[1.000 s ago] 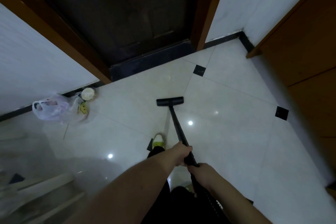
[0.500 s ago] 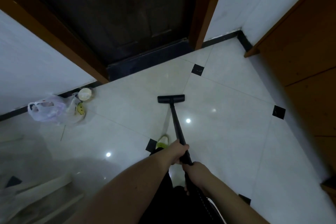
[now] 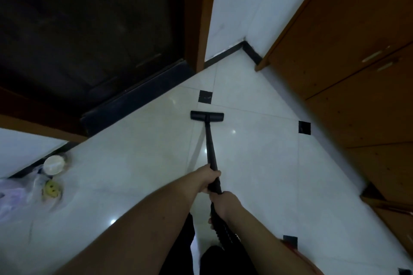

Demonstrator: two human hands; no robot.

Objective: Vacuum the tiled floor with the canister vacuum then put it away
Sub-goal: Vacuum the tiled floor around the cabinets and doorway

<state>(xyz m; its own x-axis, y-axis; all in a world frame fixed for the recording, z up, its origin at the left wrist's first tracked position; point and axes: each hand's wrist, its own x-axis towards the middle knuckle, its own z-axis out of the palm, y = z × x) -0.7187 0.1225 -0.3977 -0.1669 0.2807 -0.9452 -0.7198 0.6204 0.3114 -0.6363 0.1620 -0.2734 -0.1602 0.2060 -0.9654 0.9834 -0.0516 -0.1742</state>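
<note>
Hands: two are seen, both bare, both on the one black wand [image 3: 211, 147].
Left hand [image 3: 206, 179]: the fingers are curled round the wand, further along it than the other hand; this grip is closed on the wand.
Right hand [image 3: 224, 204]: it is wrapped round the near end of the wand, where the ribbed hose [image 3: 220, 231] begins; this grip is likewise closed on the wand.
Wand count: one wand, one floor head [image 3: 207, 115], one hose are counted.
Wand axis: the long axis is run from the hands away toward the dark door [image 3: 89, 29], leaning slightly to the left as it goes.
Floor head: it is set crosswise to the wand, flat on the tiled floor [image 3: 257, 163], near the dark threshold and just short of a black inset square [image 3: 205, 96].
Black inset squares: five are counted on the pale tiles, one only partly seen at the lower right edge.
Light spots: three bright reflections are seen on the tiles.
Left wall: one white round container [image 3: 53, 165], one plastic bag [image 3: 13, 194] and one yellow smiley item [image 3: 51, 189] are gathered close together at the skirting.
Right side: wooden cabinets [image 3: 357, 62] are stood along the floor's edge.
Canister body: it cannot be made out.
</note>
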